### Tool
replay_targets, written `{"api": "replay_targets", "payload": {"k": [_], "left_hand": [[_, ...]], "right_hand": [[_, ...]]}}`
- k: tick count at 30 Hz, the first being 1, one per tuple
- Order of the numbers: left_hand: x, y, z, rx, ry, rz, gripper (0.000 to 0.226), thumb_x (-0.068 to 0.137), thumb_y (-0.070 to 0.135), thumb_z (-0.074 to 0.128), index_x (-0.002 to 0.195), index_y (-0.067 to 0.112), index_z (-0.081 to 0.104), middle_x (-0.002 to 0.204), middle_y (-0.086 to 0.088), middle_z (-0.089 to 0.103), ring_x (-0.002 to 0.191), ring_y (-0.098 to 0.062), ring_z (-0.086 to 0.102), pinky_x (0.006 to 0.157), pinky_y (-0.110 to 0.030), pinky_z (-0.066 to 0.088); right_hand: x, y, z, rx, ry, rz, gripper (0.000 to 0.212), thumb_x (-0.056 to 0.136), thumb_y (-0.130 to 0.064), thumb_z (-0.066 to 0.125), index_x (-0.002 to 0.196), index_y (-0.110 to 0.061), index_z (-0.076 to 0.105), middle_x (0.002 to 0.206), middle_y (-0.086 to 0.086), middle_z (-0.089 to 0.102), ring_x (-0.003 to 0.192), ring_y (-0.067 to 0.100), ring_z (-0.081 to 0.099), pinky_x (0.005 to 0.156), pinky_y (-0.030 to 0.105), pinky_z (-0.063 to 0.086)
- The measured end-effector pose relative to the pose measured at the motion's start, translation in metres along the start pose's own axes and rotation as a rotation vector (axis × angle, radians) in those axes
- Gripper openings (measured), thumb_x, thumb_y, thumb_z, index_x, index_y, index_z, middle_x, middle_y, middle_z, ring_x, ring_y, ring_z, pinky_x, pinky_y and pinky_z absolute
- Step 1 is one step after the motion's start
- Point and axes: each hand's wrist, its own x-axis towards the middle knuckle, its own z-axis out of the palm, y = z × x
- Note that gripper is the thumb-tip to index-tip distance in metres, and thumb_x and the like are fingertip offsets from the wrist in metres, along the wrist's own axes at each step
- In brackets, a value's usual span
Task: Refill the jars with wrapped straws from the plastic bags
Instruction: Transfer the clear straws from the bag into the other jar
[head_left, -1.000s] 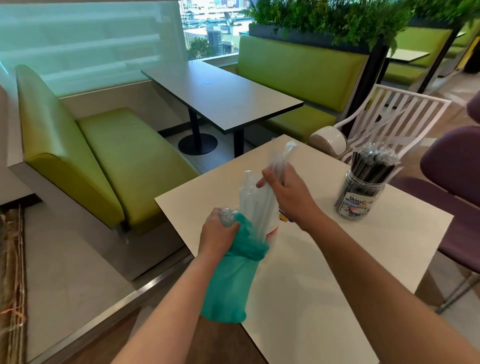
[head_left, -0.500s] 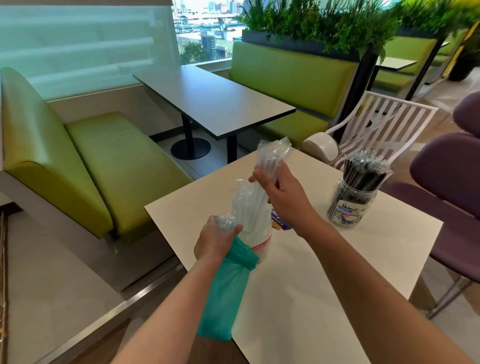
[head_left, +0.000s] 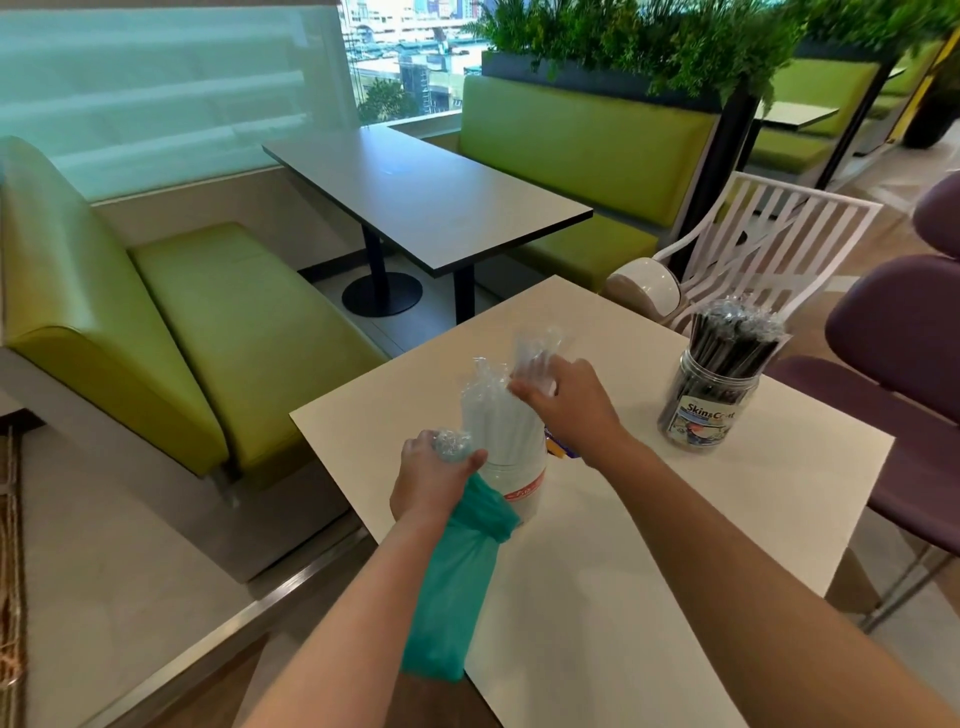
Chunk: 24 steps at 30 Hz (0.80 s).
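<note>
While the left hand (head_left: 434, 480) clutches a crumpled clear wrapper and a teal plastic bag (head_left: 451, 587) at the white table's (head_left: 675, 597) near-left edge, the right hand (head_left: 566, 402) pinches wrapped white straws (head_left: 496, 415) standing in the near jar (head_left: 522, 491); a second jar (head_left: 709, 410) of dark straws stands far right.

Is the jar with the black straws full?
Full. The clear plastic jar is crammed with black wrapped straws, their tops fanning above its rim.

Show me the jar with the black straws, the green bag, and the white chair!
jar with the black straws (head_left: 707, 410): head view, on its clear wall by the label.
green bag (head_left: 452, 582): head view, on the hanging middle below the left hand.
white chair (head_left: 779, 244): head view, on its slatted back.
</note>
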Motion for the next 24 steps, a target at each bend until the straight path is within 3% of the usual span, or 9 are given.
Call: {"api": "replay_targets", "payload": {"k": [3, 5, 10, 13, 16, 19, 24], "left_hand": [[-0.001, 0.0, 0.0, 0.009, 0.0, -0.007, 0.086, 0.074, 0.064, 0.072, 0.141, 0.019, 0.042, 0.137, -0.001, 0.047, 0.119, -0.024, 0.053, 0.084, -0.036, 0.046], [-0.001, 0.0, 0.001, 0.002, -0.002, -0.009, 0.086, 0.074, 0.064, 0.071, 0.142, 0.019, 0.041, 0.139, 0.0, 0.047, 0.121, -0.023, 0.052, 0.082, -0.035, 0.044], [0.0, -0.001, 0.001, -0.027, -0.007, -0.012, 0.085, 0.073, 0.063, 0.073, 0.14, 0.019, 0.043, 0.138, 0.0, 0.05, 0.12, -0.024, 0.053, 0.087, -0.037, 0.049], [0.0, -0.002, 0.001, -0.037, -0.014, -0.021, 0.084, 0.071, 0.065, 0.073, 0.136, 0.02, 0.046, 0.134, 0.0, 0.053, 0.116, -0.024, 0.056, 0.089, -0.042, 0.051], [0.0, -0.003, 0.001, -0.054, -0.023, -0.022, 0.082, 0.069, 0.068, 0.072, 0.133, 0.022, 0.047, 0.131, 0.001, 0.055, 0.112, -0.023, 0.057, 0.088, -0.044, 0.053], [0.0, -0.003, 0.002, -0.054, -0.022, -0.02, 0.082, 0.072, 0.066, 0.072, 0.135, 0.02, 0.046, 0.134, 0.0, 0.053, 0.116, -0.024, 0.055, 0.089, -0.041, 0.051], [0.001, -0.004, 0.003, -0.056, -0.001, 0.012, 0.073, 0.078, 0.058, 0.071, 0.135, 0.019, 0.048, 0.134, 0.001, 0.052, 0.117, -0.022, 0.054, 0.084, -0.036, 0.048]], "right_hand": [[-0.007, 0.012, 0.018, -0.232, 0.114, -0.006, 0.057, 0.082, -0.057, 0.065, 0.126, -0.022, 0.06, 0.131, -0.002, 0.042, 0.116, 0.019, 0.036, 0.098, 0.032, 0.036], [-0.01, 0.012, 0.024, -0.291, 0.172, -0.024, 0.062, 0.078, -0.058, 0.069, 0.13, -0.027, 0.053, 0.135, 0.0, 0.037, 0.12, 0.021, 0.034, 0.101, 0.034, 0.032], [-0.004, -0.004, 0.02, -0.065, 0.323, -0.302, 0.094, 0.071, -0.038, 0.083, 0.146, -0.025, 0.027, 0.149, 0.001, 0.032, 0.135, 0.017, 0.032, 0.108, 0.029, 0.03], [-0.002, -0.008, 0.021, -0.182, 0.235, -0.46, 0.07, 0.09, -0.023, 0.067, 0.149, -0.019, 0.03, 0.155, 0.003, 0.032, 0.141, 0.019, 0.031, 0.117, 0.032, 0.026], [-0.002, 0.003, 0.036, -0.44, 0.131, -0.485, 0.049, 0.104, -0.023, 0.038, 0.151, -0.01, 0.028, 0.159, 0.007, 0.024, 0.147, 0.022, 0.021, 0.121, 0.038, 0.008], [-0.016, 0.019, 0.054, -0.61, 0.08, -0.505, 0.052, 0.104, -0.032, 0.02, 0.149, -0.008, 0.03, 0.158, 0.007, 0.025, 0.149, 0.02, 0.014, 0.12, 0.046, -0.003], [-0.027, 0.02, 0.061, -0.585, 0.103, -0.48, 0.064, 0.099, -0.054, 0.027, 0.149, -0.016, 0.033, 0.156, 0.002, 0.033, 0.149, 0.017, 0.013, 0.119, 0.05, -0.004]]}}
